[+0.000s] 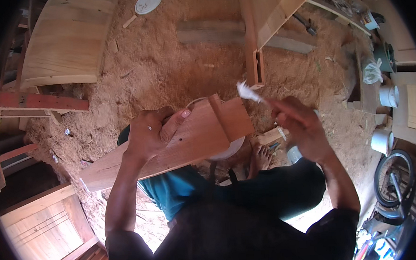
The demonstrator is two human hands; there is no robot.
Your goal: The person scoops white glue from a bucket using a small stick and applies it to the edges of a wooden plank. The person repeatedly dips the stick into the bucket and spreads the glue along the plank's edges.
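Observation:
A broad, tapering wooden board point(189, 143) lies slantwise across my lap, with a stepped tenon point(235, 119) at its right end. My left hand point(148, 133) grips its upper edge, the thumb lying over the face. In my right hand point(303, 126) is a thin stick with white paste point(248, 92) on its tip, raised just off the tenon and slightly blurred. The fingers of that hand are closed round it. Under the board, a pale round container point(229, 149) shows only in part. Beyond the tenon stands a wooden post with a slot point(260, 67) in its end.
A large wooden panel point(69, 41) stands at the far left, near a reddish wooden bar point(37, 101). A white round lid point(148, 2) lies on the sawdust-covered floor. To the right are white tins point(382, 141) and a wheel point(393, 178). My bare foot point(260, 156) rests below the board.

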